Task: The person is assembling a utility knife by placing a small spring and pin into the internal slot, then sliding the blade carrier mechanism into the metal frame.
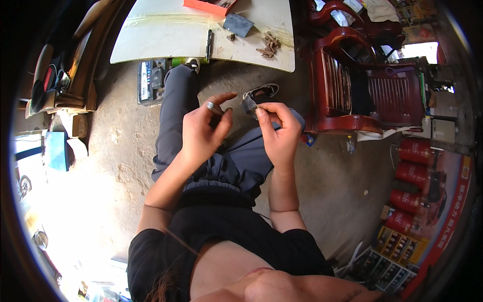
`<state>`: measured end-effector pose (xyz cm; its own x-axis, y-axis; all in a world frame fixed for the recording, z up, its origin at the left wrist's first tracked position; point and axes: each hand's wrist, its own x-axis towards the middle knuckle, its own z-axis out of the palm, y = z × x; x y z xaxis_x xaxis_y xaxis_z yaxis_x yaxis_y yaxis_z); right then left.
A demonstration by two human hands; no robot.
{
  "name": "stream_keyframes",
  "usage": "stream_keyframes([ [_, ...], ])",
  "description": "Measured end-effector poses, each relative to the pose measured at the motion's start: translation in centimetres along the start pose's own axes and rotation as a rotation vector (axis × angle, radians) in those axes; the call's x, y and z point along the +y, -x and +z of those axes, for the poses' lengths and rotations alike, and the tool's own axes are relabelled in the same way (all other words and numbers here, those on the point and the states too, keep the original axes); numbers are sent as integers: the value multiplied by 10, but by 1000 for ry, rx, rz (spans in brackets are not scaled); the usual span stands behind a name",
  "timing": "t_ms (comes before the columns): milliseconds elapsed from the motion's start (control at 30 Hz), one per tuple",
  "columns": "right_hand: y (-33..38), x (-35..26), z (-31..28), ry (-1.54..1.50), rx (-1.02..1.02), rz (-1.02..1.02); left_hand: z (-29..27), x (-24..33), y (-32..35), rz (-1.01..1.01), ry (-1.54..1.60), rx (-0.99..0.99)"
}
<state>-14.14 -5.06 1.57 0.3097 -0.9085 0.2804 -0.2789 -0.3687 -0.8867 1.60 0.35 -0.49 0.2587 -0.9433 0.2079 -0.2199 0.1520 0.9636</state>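
Between the thumb and forefinger of my right hand is a small, dark grey, flat piece; its exact kind is unclear. My left hand is raised beside it over my lap, its forefinger stretched toward the piece and its thumb apart. A silver ring shows on that hand. Nothing can be seen in its fingers, and a gap separates it from the dark piece. Ahead, a white table bears a dark grey sheet and several small brown chunks.
An orange-red box and a slim black tool lie on the table. Beneath its left edge is a battery. A dark red wooden chair is at right, with red canisters nearer. Wooden furniture stands left.
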Motion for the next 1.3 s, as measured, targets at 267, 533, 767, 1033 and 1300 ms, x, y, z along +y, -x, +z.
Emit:
stream_keyframes([
  [267, -6, -1, 6, 294, -54, -262, 1, 3, -1, 231, -456, -73],
  [533, -2, 13, -3, -320, -241, 247, 2, -7, -4, 337, -381, -103],
  [767, -10, 27, 5, -574, -204, 431, 11, -15, -13, 116, -262, -50],
  [1033, -19, 61, 9, -406, -112, 320, 18, -30, -29, -38, -265, -72],
  [1300, -40, 95, 19, -429, -18, 384, 29, -55, -60, -175, -151, -119],
])
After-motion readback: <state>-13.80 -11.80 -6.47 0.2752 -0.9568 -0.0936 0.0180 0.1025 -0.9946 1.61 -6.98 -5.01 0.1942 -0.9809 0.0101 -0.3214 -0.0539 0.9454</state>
